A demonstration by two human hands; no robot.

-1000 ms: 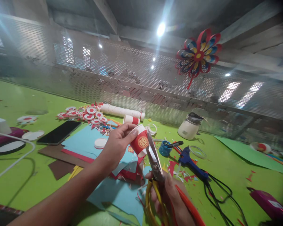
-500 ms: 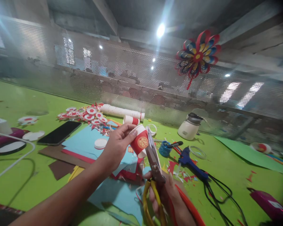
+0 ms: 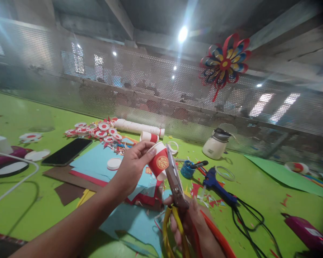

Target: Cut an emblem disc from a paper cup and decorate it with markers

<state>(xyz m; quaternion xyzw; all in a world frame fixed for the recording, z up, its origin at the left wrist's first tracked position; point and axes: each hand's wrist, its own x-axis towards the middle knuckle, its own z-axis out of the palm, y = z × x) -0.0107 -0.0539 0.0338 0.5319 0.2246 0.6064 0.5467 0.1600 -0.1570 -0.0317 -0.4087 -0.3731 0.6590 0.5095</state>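
Scissors (image 3: 174, 181) sit in my right hand (image 3: 195, 229), fingers through the yellow and red handles, blades nearly closed against the rim of a red paper cup (image 3: 159, 160). My left hand (image 3: 133, 165) pinches that cup by its open end, lifted above the green surface (image 3: 258, 190). Under both hands lie blue paper sheets (image 3: 97, 161). Just right of the scissors rest a blue glue gun (image 3: 216, 184) and small blue tub (image 3: 187, 169); left of my left hand lies a black phone (image 3: 67, 151).
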